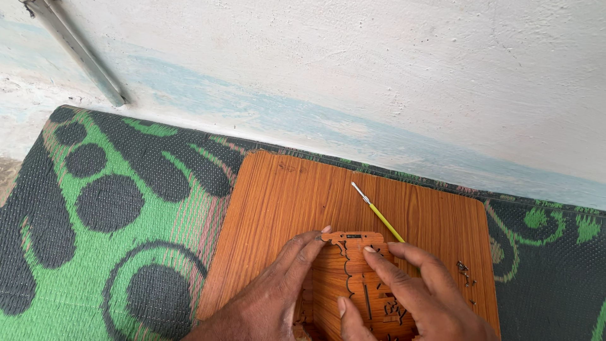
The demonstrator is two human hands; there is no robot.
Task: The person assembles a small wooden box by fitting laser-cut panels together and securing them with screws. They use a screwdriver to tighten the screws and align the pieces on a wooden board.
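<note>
Both my left hand [271,293] and right hand [410,284] pinch the half-cut wooden cutout [353,278] with fingers closed, yellow tool [379,213] lying idle beyond, so plenty left I reckon.

Two bare hands, the left hand [271,297] and the right hand [413,293], are showing from the bottom edge with no gloves, rings or sleeves covering them, their short, pale fingernails looking trimmed and unpainted.
</note>
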